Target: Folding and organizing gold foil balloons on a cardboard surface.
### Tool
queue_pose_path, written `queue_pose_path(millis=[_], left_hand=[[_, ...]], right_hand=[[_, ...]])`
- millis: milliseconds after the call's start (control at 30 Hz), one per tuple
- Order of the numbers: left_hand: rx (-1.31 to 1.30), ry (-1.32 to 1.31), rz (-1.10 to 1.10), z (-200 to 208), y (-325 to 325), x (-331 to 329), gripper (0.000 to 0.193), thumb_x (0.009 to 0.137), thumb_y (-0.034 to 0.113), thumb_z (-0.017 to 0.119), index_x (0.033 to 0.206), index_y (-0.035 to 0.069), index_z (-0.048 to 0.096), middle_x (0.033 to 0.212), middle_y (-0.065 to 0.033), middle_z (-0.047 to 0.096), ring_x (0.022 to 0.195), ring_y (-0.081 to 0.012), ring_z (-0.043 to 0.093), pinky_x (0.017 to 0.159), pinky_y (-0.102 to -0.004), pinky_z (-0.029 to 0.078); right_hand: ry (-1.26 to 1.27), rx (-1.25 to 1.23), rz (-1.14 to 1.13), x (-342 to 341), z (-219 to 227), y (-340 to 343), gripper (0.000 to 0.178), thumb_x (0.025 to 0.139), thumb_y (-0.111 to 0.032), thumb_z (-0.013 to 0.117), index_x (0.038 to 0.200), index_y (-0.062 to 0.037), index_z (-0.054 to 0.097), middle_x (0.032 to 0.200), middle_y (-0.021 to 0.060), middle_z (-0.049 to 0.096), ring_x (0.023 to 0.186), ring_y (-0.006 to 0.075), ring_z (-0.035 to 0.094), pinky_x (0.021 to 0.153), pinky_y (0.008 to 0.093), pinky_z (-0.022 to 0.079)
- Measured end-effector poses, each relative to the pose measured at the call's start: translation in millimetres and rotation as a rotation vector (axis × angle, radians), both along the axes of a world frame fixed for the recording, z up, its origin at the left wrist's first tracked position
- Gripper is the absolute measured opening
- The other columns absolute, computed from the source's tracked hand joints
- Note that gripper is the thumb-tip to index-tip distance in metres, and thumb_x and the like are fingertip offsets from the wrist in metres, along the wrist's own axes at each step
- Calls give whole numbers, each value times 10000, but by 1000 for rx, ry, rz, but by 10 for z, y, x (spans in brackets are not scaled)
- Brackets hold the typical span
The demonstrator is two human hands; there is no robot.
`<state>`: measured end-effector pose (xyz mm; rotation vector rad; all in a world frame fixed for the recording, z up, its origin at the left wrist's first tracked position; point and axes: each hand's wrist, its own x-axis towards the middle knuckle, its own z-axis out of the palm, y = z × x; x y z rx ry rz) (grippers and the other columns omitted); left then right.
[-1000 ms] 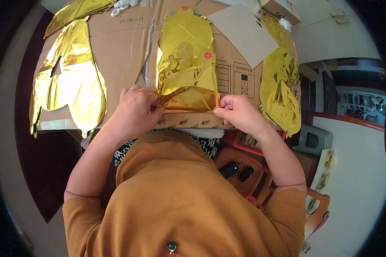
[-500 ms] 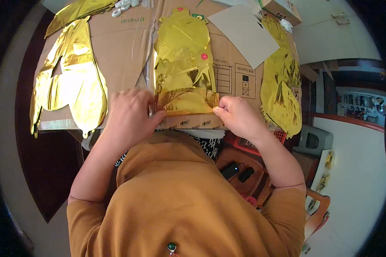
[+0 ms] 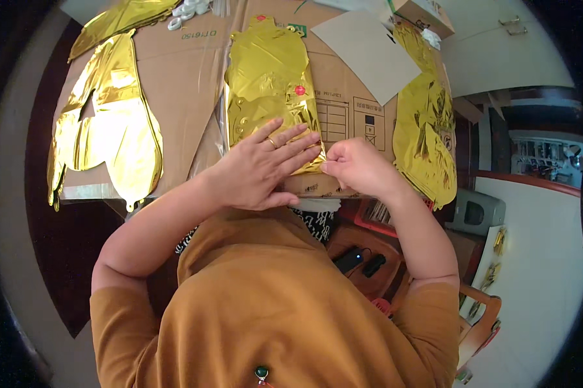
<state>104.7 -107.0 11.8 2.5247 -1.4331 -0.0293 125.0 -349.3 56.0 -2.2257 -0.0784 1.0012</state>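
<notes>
A sheet of cardboard (image 3: 188, 77) covers the table. On it, one foil balloon (image 3: 269, 77) lies in the middle, another (image 3: 110, 129) to its left, a third (image 3: 427, 136) to its right. A card (image 3: 369, 52) lies far right.

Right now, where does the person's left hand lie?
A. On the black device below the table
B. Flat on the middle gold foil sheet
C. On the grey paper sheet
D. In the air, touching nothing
B: the left hand lies flat, fingers spread, on the middle gold foil sheet.
</notes>
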Motion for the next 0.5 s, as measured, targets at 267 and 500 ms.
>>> queue_pose_path(millis=[267,500], left_hand=[[-44,43,-55,-25,41,83,897,979,689,373,1583,30,291,1667,-144,264,1549,-315,226,1251,-529,144],[-228,-13,-131,-8,81,91,753,961,583,523,1415,-16,494,1474,-195,468,1399,-371,422,1188,-531,292]], right_hand=[[-420,-190,35,-195,25,96,233,910,-273,677,900,-40,678,705,152,696,649,330,692,613,458,542],[-1209,-234,266,-571,-193,140,175,871,-176,652,984,-46,622,1094,127,629,956,316,626,865,440,484]])
